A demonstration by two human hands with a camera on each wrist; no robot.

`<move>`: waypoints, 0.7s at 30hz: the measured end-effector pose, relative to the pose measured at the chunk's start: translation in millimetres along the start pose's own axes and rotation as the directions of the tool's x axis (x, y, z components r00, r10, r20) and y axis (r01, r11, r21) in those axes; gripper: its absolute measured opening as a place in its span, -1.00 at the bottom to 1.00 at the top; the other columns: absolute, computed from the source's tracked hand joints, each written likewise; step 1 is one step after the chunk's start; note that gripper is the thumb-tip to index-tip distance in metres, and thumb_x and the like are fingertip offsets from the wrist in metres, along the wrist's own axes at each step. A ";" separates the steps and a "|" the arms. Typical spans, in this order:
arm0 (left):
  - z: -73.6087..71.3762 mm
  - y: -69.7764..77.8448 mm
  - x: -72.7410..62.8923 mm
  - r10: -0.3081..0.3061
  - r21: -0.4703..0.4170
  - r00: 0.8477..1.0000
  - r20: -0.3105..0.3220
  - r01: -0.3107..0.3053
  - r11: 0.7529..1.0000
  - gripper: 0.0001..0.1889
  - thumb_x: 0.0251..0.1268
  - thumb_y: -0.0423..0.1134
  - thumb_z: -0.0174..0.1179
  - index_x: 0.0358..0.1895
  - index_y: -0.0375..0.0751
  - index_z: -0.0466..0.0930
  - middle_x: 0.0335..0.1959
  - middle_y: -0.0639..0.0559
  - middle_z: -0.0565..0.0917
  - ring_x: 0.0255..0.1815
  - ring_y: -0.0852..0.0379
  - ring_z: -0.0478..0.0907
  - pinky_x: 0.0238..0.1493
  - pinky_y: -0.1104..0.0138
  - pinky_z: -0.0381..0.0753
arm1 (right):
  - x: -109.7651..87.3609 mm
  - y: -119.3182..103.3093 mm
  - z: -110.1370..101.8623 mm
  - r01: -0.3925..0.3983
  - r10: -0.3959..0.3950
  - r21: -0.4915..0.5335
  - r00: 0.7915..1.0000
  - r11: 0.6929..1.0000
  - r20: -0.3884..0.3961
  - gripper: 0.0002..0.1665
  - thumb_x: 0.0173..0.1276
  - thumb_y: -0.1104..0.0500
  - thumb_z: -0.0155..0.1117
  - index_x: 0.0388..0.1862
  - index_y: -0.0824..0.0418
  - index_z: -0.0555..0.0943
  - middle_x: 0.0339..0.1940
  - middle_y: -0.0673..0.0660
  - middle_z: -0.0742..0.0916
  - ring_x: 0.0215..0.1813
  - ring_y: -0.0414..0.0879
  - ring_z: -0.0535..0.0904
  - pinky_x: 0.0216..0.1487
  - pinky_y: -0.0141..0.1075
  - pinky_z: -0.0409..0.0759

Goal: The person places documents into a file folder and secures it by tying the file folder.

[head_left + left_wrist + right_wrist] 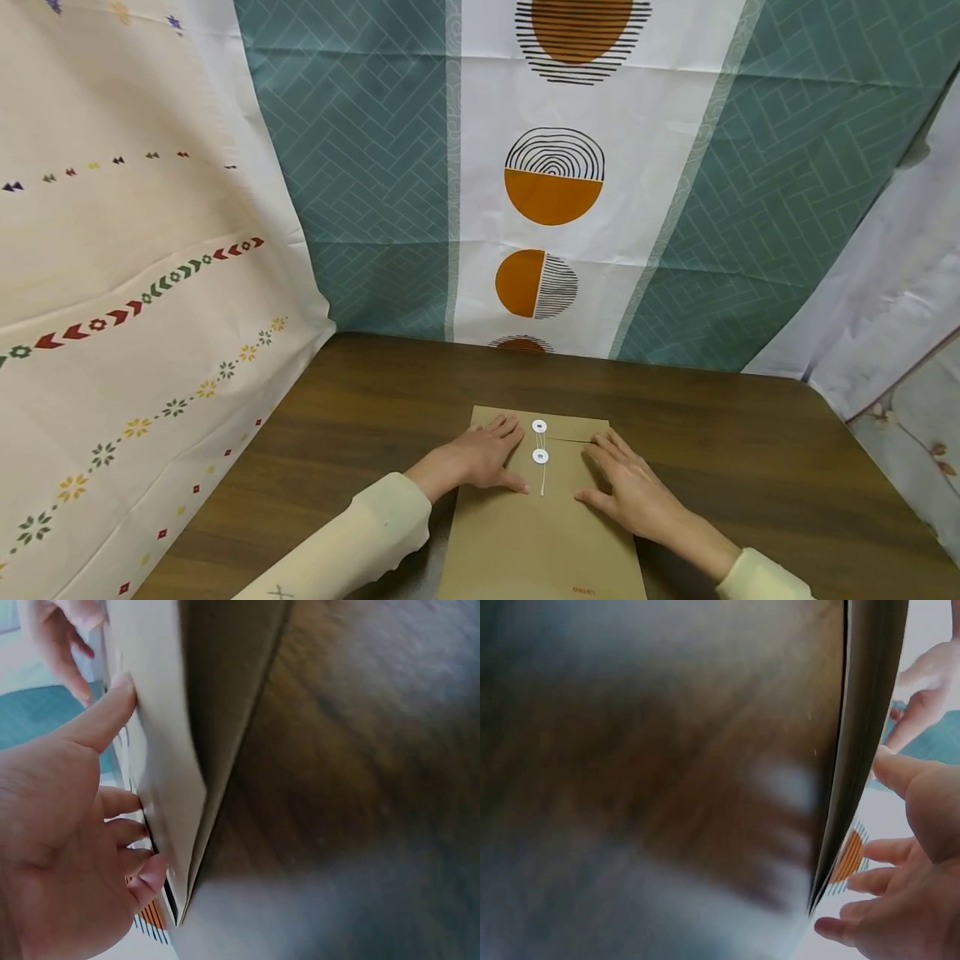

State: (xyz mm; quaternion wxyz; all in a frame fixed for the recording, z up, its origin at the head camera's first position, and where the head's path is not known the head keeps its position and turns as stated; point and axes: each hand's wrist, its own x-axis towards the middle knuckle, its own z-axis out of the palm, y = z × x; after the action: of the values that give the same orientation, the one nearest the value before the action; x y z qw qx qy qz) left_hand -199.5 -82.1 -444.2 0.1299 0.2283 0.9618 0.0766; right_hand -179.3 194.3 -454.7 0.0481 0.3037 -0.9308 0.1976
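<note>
A brown kraft string-tie envelope (536,542) lies flat on the table, its flap end away from me. Two white button discs (540,456) sit one above the other near the flap, with a thin string (543,482) running between them and hanging below. My left hand (489,454) rests on the envelope's upper left part, fingers extended. Across from it, my right hand (630,492) touches the upper right part with relaxed fingers. In the left wrist view the envelope (157,712) shows its layered side edge beside the left hand (67,840). The right wrist view shows the right hand (922,862) beside the opposite edge.
The dark wooden table (390,383) surrounds the envelope. Behind it hangs a teal and white patterned curtain (375,167). A cream embroidered cloth (135,317) hangs at the left, and a pale cloth (892,292) at the right.
</note>
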 end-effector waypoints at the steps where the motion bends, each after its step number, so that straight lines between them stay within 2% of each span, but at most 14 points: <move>1: -0.9 -0.9 -0.9 0.002 -0.004 1.000 -0.003 -0.002 1.000 0.01 0.29 0.40 0.20 0.64 -0.11 0.14 0.68 -0.04 0.05 0.68 -0.01 -0.07 0.55 -0.05 0.12 | -0.4 1.3 -1.8 -0.002 0.002 0.000 1.000 1.000 0.006 -0.16 0.32 -0.10 0.49 0.37 0.42 0.50 0.43 0.49 0.47 0.52 0.50 0.20 0.27 0.44 0.31; 6: -5.7 -9.7 -7.9 0.040 -0.028 0.996 -0.075 -0.042 0.999 -0.06 0.35 0.30 0.24 0.62 -0.18 0.19 0.66 -0.09 0.13 0.67 -0.07 -0.03 0.52 -0.11 0.14 | -2.3 12.2 -10.8 -0.017 0.017 0.004 1.000 1.000 0.020 -0.08 0.38 -0.17 0.40 0.45 0.46 0.41 0.51 0.51 0.36 0.54 0.51 0.13 0.33 0.44 0.24; 11: -11.9 -27.4 -18.4 0.069 -0.058 0.983 -0.172 -0.079 0.995 -0.17 0.46 0.16 0.22 0.59 -0.26 0.21 0.64 -0.20 0.13 0.67 -0.18 -0.04 0.52 -0.15 0.12 | -3.9 27.3 -17.9 -0.056 0.056 -0.011 0.998 0.998 -0.003 -0.08 0.45 -0.17 0.33 0.49 0.46 0.36 0.54 0.51 0.32 0.54 0.53 0.11 0.33 0.46 0.20; 14: -15.6 -39.7 -26.3 0.058 -0.080 0.978 -0.199 -0.075 0.994 -0.18 0.49 0.12 0.19 0.60 -0.31 0.17 0.64 -0.24 0.11 0.66 -0.23 -0.07 0.52 -0.16 0.08 | -6.5 36.0 -22.1 -0.081 0.081 -0.025 0.997 0.996 0.001 -0.09 0.49 -0.17 0.28 0.52 0.45 0.32 0.55 0.51 0.30 0.54 0.54 0.09 0.31 0.50 0.18; 21: -15.0 -65.0 -42.5 -0.009 -0.095 0.969 -0.247 -0.015 0.995 -0.16 0.48 0.13 0.19 0.61 -0.30 0.15 0.65 -0.24 0.09 0.67 -0.23 -0.10 0.52 -0.17 0.05 | -16.0 57.0 -29.5 -0.141 0.141 -0.071 0.990 0.988 0.001 -0.05 0.51 -0.23 0.21 0.55 0.44 0.27 0.56 0.51 0.28 0.54 0.54 0.09 0.30 0.54 0.12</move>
State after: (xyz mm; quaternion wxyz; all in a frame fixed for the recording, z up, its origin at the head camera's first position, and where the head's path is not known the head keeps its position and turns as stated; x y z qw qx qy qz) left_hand -194.4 -160.4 -434.2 0.0199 0.2118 0.9654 0.1509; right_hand -200.5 256.8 -450.3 0.0420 0.2358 -0.9565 0.1666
